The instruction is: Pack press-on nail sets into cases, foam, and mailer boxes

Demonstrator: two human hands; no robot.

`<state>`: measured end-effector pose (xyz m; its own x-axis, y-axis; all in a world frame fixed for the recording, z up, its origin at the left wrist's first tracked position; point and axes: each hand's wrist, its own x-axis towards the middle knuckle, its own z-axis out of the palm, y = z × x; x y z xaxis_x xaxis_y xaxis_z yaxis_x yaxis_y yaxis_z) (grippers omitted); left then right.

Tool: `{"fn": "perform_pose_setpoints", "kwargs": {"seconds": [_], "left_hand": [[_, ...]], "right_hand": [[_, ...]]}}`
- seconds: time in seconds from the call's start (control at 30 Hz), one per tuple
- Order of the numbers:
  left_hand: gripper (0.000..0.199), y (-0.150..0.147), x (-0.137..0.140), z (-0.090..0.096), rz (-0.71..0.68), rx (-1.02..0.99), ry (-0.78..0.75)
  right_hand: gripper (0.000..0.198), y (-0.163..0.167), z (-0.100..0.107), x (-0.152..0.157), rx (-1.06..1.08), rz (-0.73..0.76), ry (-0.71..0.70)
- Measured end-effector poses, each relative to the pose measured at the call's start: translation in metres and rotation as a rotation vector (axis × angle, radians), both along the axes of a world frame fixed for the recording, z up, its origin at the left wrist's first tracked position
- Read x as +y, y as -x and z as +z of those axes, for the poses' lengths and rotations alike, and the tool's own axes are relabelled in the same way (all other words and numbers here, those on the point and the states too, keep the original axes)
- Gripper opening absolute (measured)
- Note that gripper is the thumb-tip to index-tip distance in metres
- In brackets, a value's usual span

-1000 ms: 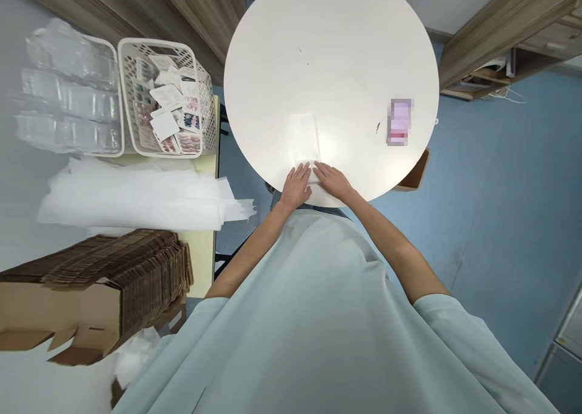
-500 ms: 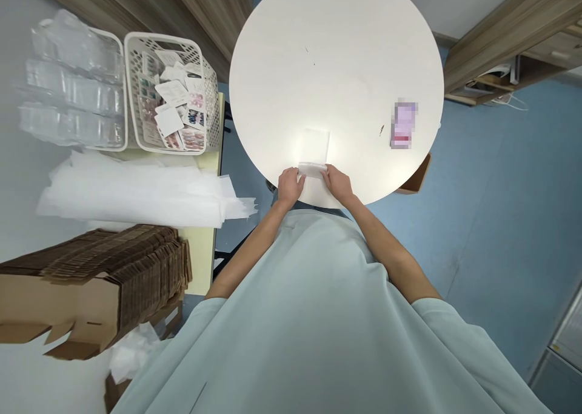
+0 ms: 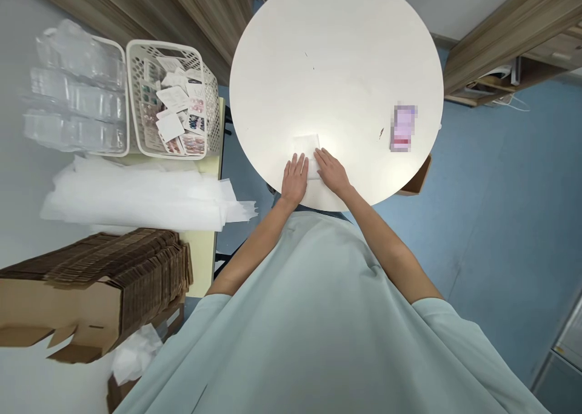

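A folded white sheet of thin wrapping material (image 3: 307,141) lies near the front edge of the round white table (image 3: 336,50). My left hand (image 3: 294,179) rests flat on its left side with fingers extended. From the right, my right hand (image 3: 331,170) lies on the sheet's other side, its fingers stretched out toward the left hand. Between the two hands a strip of the folded sheet shows. Whatever may be inside the fold is hidden.
A blurred pinkish item (image 3: 403,127) lies on the table's right side. At the left stand a white basket of carded packs (image 3: 173,108), clear plastic trays (image 3: 77,99), a stack of white sheets (image 3: 140,193) and flattened cardboard boxes (image 3: 113,274). A brown box (image 3: 416,180) sits below the table.
Both hands have gone from gripping the fold's edges to lying flat on the sheet. The sheet has shifted slightly to the left, and its raised roll is now flattened.
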<state>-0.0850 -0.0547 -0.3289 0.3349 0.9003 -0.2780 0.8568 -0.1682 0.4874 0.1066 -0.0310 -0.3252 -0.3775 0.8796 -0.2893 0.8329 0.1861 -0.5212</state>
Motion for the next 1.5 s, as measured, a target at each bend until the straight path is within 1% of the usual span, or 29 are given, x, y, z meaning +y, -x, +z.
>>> {"fn": "perform_pose_setpoints", "kwargs": {"seconds": [0.07, 0.17, 0.27, 0.33, 0.53, 0.67, 0.77, 0.9, 1.0, 1.1, 1.27, 1.33, 1.4, 1.43, 1.5], "left_hand": [[0.074, 0.003, 0.006, -0.002, -0.122, -0.009, 0.013], [0.077, 0.009, 0.012, -0.004, -0.196, 0.005, 0.022], [0.079, 0.011, 0.012, 0.000, -0.186, 0.007, 0.034], [0.077, 0.011, 0.010, 0.004, -0.168, -0.001, 0.051], [0.075, 0.014, -0.001, 0.012, -0.168, -0.055, 0.091], [0.073, 0.020, -0.014, 0.014, -0.132, -0.093, 0.103], [0.068, 0.023, -0.019, 0.013, -0.089, -0.096, 0.108], [0.049, 0.023, -0.013, 0.012, 0.014, -0.065, 0.099], [0.035, 0.020, -0.002, 0.010, 0.121, -0.043, 0.070], [0.036, 0.015, 0.008, 0.003, 0.225, -0.042, 0.047], [0.029, 0.008, 0.019, -0.010, 0.365, 0.019, 0.067], [0.031, 0.007, 0.022, -0.012, 0.406, 0.026, 0.073], [0.044, 0.007, 0.027, -0.013, 0.422, 0.010, 0.053], [0.052, 0.008, 0.030, -0.012, 0.402, -0.001, 0.037], [0.065, 0.009, 0.038, -0.009, 0.293, -0.031, 0.013]], "right_hand": [[0.067, -0.004, -0.002, 0.009, 0.005, 0.103, 0.032], [0.067, -0.011, -0.004, 0.013, -0.012, 0.154, 0.075], [0.079, -0.016, -0.002, 0.006, -0.014, 0.144, 0.087], [0.085, -0.016, 0.001, -0.003, -0.016, 0.141, 0.089], [0.063, -0.012, 0.009, -0.038, -0.033, 0.084, 0.086], [0.059, -0.018, 0.012, -0.061, -0.033, 0.051, 0.072], [0.060, -0.022, 0.014, -0.066, -0.021, 0.041, 0.062], [0.060, -0.018, 0.018, -0.050, -0.020, -0.004, 0.055], [0.058, -0.006, 0.018, -0.030, -0.038, -0.125, 0.060], [0.054, 0.006, 0.015, -0.011, -0.061, -0.256, 0.089], [0.035, 0.019, 0.005, 0.009, -0.104, -0.327, 0.145], [0.031, 0.022, 0.003, 0.013, -0.114, -0.368, 0.159], [0.031, 0.026, 0.003, 0.016, -0.134, -0.418, 0.166], [0.033, 0.027, 0.004, 0.016, -0.154, -0.449, 0.183], [0.039, 0.029, 0.006, 0.016, -0.198, -0.516, 0.259]]}}
